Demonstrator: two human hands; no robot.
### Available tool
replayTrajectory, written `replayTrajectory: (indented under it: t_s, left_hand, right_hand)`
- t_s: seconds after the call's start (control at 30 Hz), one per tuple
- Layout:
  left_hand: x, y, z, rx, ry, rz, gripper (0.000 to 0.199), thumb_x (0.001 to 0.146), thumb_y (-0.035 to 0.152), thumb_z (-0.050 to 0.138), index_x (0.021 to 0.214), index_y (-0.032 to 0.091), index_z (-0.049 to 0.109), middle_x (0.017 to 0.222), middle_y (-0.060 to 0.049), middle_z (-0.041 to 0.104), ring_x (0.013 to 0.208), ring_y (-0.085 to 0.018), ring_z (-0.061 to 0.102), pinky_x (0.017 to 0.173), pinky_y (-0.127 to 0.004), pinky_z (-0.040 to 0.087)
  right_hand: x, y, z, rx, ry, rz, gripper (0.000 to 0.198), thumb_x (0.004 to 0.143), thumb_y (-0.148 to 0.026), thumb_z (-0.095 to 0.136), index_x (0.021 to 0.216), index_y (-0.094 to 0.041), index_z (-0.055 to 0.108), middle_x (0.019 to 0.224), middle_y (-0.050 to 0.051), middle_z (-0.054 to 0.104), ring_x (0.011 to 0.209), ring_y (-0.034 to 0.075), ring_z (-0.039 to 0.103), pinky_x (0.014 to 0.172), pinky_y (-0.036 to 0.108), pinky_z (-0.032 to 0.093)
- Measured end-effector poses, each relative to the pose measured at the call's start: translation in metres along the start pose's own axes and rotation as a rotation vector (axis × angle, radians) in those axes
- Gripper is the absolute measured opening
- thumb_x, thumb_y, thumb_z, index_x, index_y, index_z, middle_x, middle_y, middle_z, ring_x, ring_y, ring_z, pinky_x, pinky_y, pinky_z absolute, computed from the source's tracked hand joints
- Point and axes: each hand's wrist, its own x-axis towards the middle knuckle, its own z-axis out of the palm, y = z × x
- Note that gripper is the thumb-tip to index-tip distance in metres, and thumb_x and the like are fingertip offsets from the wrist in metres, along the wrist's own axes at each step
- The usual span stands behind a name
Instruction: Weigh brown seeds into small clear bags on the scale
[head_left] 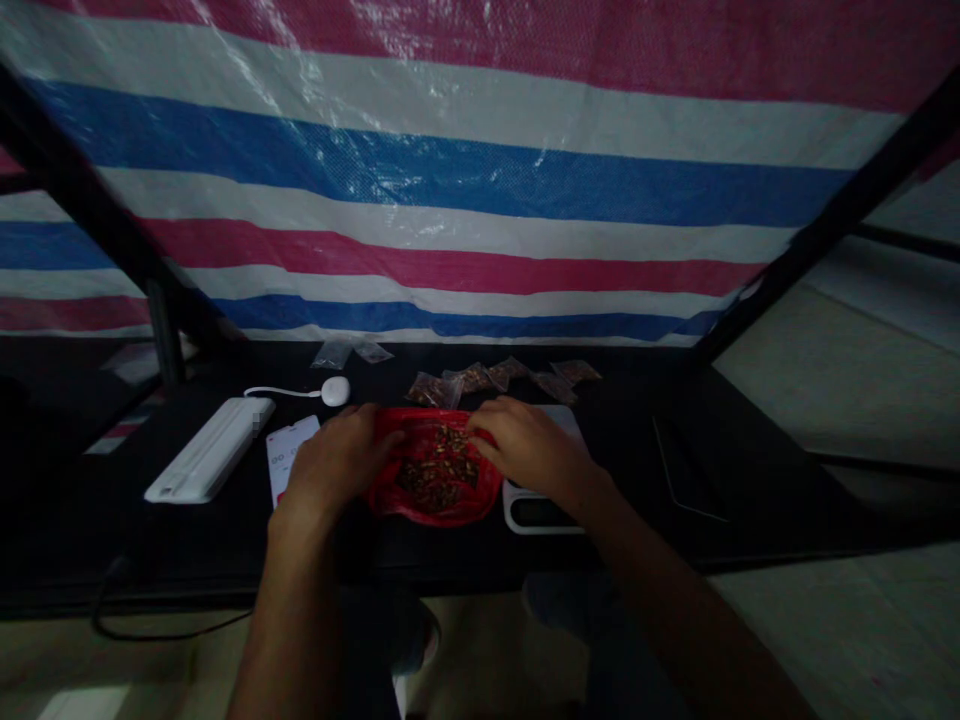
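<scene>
A red plastic bag (420, 513) lies open on the black table, with small brown seed-like pieces (439, 470) inside. On its left rim, my left hand (337, 450) grips the plastic, thumb toward the inside and the other fingers over the far edge. My right hand (525, 445) has its curled fingers and thumb at the bag's upper right rim, pinching the edge. Under my right hand and wrist sits a white digital scale (517, 512), partly covered. Just beyond the bag, several small clear packets (471, 378) hold similar brown pieces.
Left of my left hand lie a phone (283, 450), a long white device (212, 450) and a round white piece on a cable (335, 391). Clear empty packets (334, 352) rest farther back. A dark flat object (686, 470) is at right. A striped sheet (480, 180) hangs behind.
</scene>
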Motion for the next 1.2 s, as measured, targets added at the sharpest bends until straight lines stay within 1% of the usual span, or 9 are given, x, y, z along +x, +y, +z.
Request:
replayTrajectory:
  t_s: [0.07, 0.1, 0.27, 0.47, 0.57, 0.67, 0.8, 0.93, 1.2]
  left_hand:
    - [0.004, -0.004, 0.003, -0.012, -0.093, -0.028, 0.033, 0.101, 0.035, 0.042, 0.104, 0.015, 0.069, 0.108, -0.021, 0.077, 0.097, -0.035, 0.074, 0.074, -0.039, 0.051]
    - [0.005, -0.004, 0.003, -0.041, -0.08, -0.009, 0.031, 0.101, 0.031, 0.04, 0.101, 0.017, 0.068, 0.105, -0.018, 0.077, 0.093, -0.032, 0.074, 0.072, -0.036, 0.049]
    - [-0.004, 0.005, -0.011, -0.262, 0.167, 0.139, 0.025, 0.1, 0.033, 0.039, 0.095, 0.022, 0.06, 0.091, -0.007, 0.074, 0.08, -0.024, 0.07, 0.069, -0.032, 0.044]
    - [-0.009, 0.017, -0.014, -0.258, 0.292, 0.166, 0.025, 0.097, 0.029, 0.039, 0.098, 0.02, 0.062, 0.097, -0.01, 0.071, 0.09, -0.027, 0.067, 0.079, -0.036, 0.047]
    - [-0.003, 0.021, -0.007, -0.218, 0.244, 0.137, 0.026, 0.097, 0.031, 0.039, 0.102, 0.02, 0.062, 0.102, -0.011, 0.071, 0.094, -0.029, 0.068, 0.08, -0.037, 0.048]
    - [0.002, 0.021, -0.002, -0.193, 0.174, 0.126, 0.026, 0.097, 0.031, 0.04, 0.107, 0.02, 0.063, 0.108, -0.012, 0.072, 0.098, -0.03, 0.07, 0.082, -0.038, 0.049]
    - [0.002, 0.016, -0.004, -0.169, 0.171, 0.083, 0.031, 0.098, 0.031, 0.04, 0.116, 0.021, 0.063, 0.115, -0.013, 0.073, 0.104, -0.031, 0.071, 0.082, -0.037, 0.05]
    - [0.006, 0.01, -0.001, -0.106, 0.11, 0.034, 0.034, 0.099, 0.031, 0.041, 0.121, 0.02, 0.063, 0.117, -0.014, 0.074, 0.105, -0.033, 0.072, 0.08, -0.039, 0.051]
    - [0.014, 0.006, 0.01, -0.129, 0.071, 0.11, 0.036, 0.098, 0.032, 0.05, 0.13, 0.02, 0.062, 0.125, -0.013, 0.073, 0.108, -0.032, 0.071, 0.088, -0.041, 0.053]
  right_hand:
    - [0.002, -0.005, 0.008, 0.047, -0.027, -0.055, 0.019, 0.1, -0.014, 0.056, 0.103, -0.016, 0.074, 0.11, 0.011, 0.076, 0.103, 0.022, 0.068, 0.087, 0.032, 0.048]
    - [0.002, -0.007, 0.011, 0.074, -0.045, -0.066, 0.018, 0.099, -0.014, 0.057, 0.102, -0.016, 0.074, 0.11, 0.011, 0.077, 0.102, 0.022, 0.069, 0.087, 0.032, 0.048]
    - [0.004, -0.012, 0.02, 0.073, -0.139, 0.008, 0.019, 0.097, -0.014, 0.058, 0.104, -0.015, 0.076, 0.111, 0.014, 0.078, 0.1, 0.024, 0.072, 0.085, 0.034, 0.05]
    - [0.004, -0.022, 0.02, 0.035, -0.116, 0.045, 0.028, 0.094, -0.006, 0.049, 0.112, -0.013, 0.07, 0.112, 0.016, 0.076, 0.096, 0.025, 0.073, 0.08, 0.034, 0.053]
    - [0.008, -0.029, 0.026, 0.044, -0.087, 0.025, 0.03, 0.093, -0.016, 0.058, 0.121, -0.009, 0.065, 0.12, 0.021, 0.072, 0.107, 0.03, 0.071, 0.089, 0.04, 0.056]
    - [0.014, -0.031, 0.035, 0.067, -0.108, -0.007, 0.041, 0.091, -0.031, 0.071, 0.124, -0.007, 0.066, 0.131, 0.025, 0.065, 0.119, 0.035, 0.066, 0.097, 0.046, 0.056]
    - [0.018, -0.027, 0.04, 0.032, -0.154, -0.051, 0.021, 0.095, -0.015, 0.061, 0.112, -0.009, 0.072, 0.126, 0.022, 0.068, 0.114, 0.03, 0.069, 0.094, 0.04, 0.057]
    - [0.015, -0.025, 0.04, 0.001, -0.134, -0.064, 0.023, 0.094, -0.006, 0.056, 0.108, -0.009, 0.074, 0.121, 0.019, 0.072, 0.109, 0.028, 0.071, 0.091, 0.036, 0.057]
    - [0.014, -0.021, 0.038, 0.001, -0.146, -0.078, 0.029, 0.092, 0.002, 0.05, 0.103, -0.01, 0.075, 0.11, 0.016, 0.077, 0.097, 0.023, 0.073, 0.08, 0.031, 0.054]
